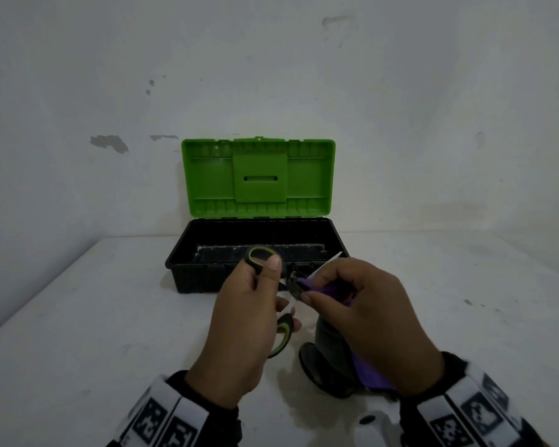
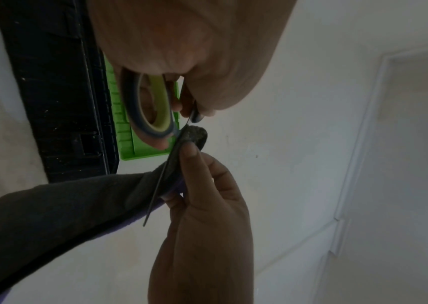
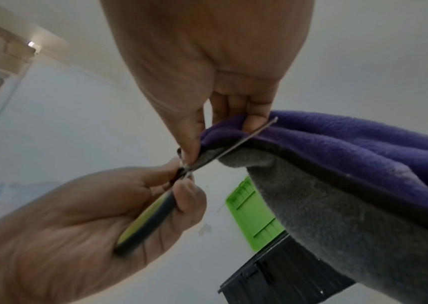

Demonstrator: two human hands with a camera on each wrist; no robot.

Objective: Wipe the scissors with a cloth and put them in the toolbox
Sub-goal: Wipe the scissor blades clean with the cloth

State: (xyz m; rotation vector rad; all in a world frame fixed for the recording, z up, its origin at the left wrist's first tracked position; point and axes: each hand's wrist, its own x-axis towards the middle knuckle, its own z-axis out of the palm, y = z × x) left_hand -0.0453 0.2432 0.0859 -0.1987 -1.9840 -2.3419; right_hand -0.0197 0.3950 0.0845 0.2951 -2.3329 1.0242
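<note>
The wiping step looks to be under way and the stowing step not yet begun. The left hand (image 1: pixel 246 321) grasps the black-and-lime plastic handles of the steel-bladed scissors (image 1: pixel 273 287), thumb over the upper loop and fingers curled round the lower one, holding the tool in the air above the white table (image 1: pixel 94 333), just in front of the toolbox. The blades stand parted, one pointing up and to the right past the knuckles of the other hand. The right hand (image 1: pixel 365 314) pinches a fold of the soft fleece cloth, purple on one face and grey on the other (image 3: pixel 350 148), around that blade close to the pivot; in the right wrist view the thin metal edge runs between thumb and fingertips (image 3: pixel 255 121) with the fabric wrapped on both sides, and the rest of the cloth hangs down toward the table. Whether the second blade has been cleaned cannot be told from these views. Behind the hands stands the black plastic toolbox (image 1: pixel 200 275) with its bright green lid (image 1: pixel 259 179) tipped up and back against the wall, so nothing needs opening. The part of the tray that shows holds no tools, though the hands hide its near middle. As a judgement, what is left is to finish along the blades, close them and set them in the tray.
</note>
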